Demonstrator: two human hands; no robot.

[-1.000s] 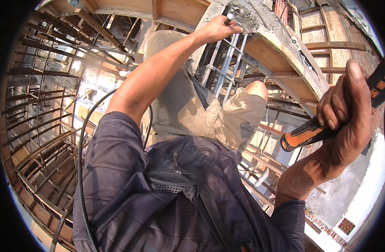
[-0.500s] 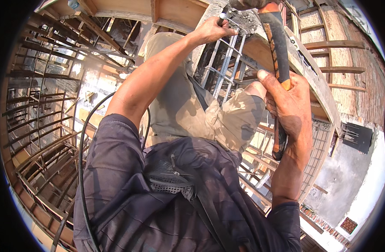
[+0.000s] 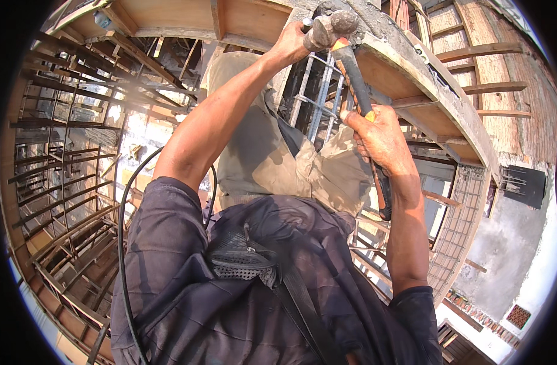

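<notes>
Outdoors, right fingers wrapped round a hammer, left fingers around a metal rod, hammer head near its top

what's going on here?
A person grips a hammer with an orange-and-black handle in the right hand. The left hand is closed around a metal rod, its rounded end showing above the fist. In this view the hammer's head overlaps the left hand's fingers, close by the rod's end; whether it touches the rod can't be told. Steel rebar lies just below, between the person's legs, with rough concrete beyond.
</notes>
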